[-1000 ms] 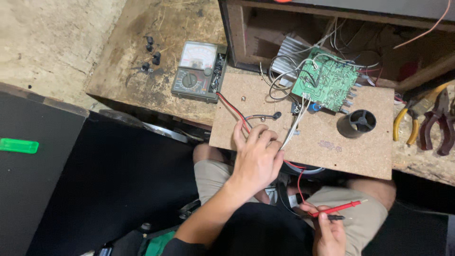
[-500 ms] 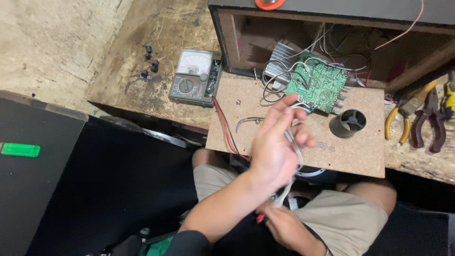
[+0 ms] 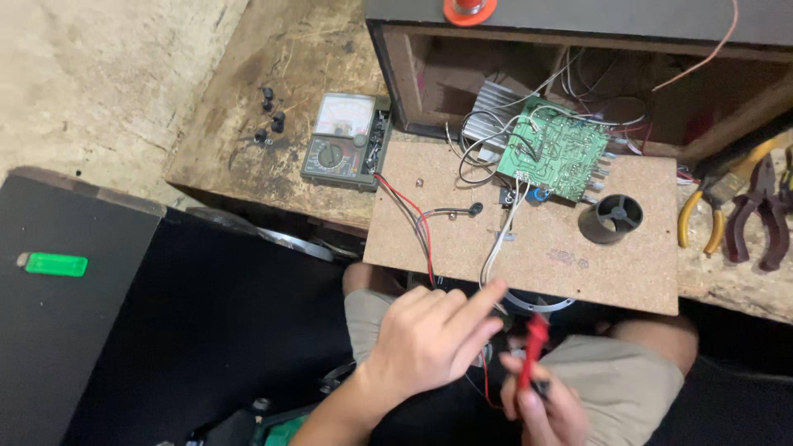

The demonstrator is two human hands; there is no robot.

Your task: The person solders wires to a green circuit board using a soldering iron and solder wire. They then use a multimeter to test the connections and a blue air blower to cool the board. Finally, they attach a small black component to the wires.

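Observation:
My left hand [image 3: 434, 339] hovers over my lap below the fibreboard panel [image 3: 545, 239], fingers loosely curled, index finger stretched toward the white wires [image 3: 498, 248] hanging off the panel's front edge. My right hand [image 3: 541, 405] sits lower right and grips a red probe [image 3: 533, 347] pointing upward, with a black probe partly hidden beneath it. Red and black leads [image 3: 409, 211] run from the analogue multimeter [image 3: 347, 140] across the panel down to the probes. A green circuit board [image 3: 557, 149] lies at the panel's far edge.
A black round fan part [image 3: 611, 219] stands on the panel's right. Yellow-handled and red-handled pliers [image 3: 743, 211] lie on the bench at far right. Small black knobs [image 3: 268, 116] sit left of the meter. A green lighter [image 3: 56, 264] rests on a black case at left. An open wooden cabinet [image 3: 578, 58] stands behind.
My left hand has dropped from over the panel to my lap beside the right hand. The right hand has raised the red probe upright.

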